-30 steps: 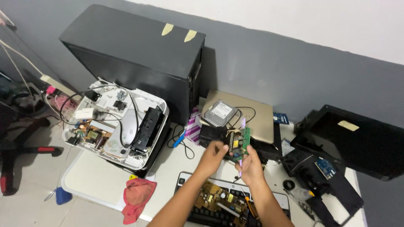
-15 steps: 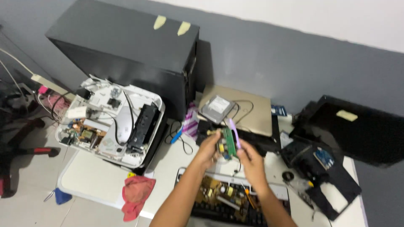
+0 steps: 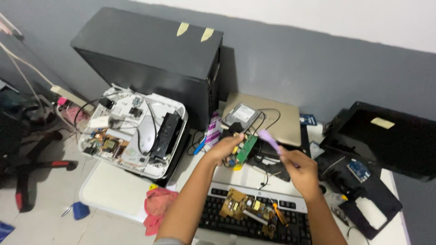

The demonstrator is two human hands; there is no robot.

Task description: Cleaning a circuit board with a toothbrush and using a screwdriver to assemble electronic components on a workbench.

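My left hand (image 3: 225, 147) holds a small green circuit board (image 3: 245, 149) upright above the desk. My right hand (image 3: 299, 169) grips a thin purple tool (image 3: 269, 137), blurred by motion, with its tip just right of the board and slightly apart from it. Below both hands a brown circuit board (image 3: 247, 210) lies on a black keyboard (image 3: 236, 224), with an orange-handled tool (image 3: 279, 214) beside it.
An opened white printer (image 3: 131, 134) with exposed boards sits at left in front of a black computer tower (image 3: 150, 59). A hard drive (image 3: 243, 114) rests on a beige laptop (image 3: 286, 122). Black dismantled parts (image 3: 377, 149) lie at right; a red cloth (image 3: 156, 204) hangs off the desk.
My right hand has pulled away to the right from the green board, and the purple tool is now swinging. The view has shifted slightly.
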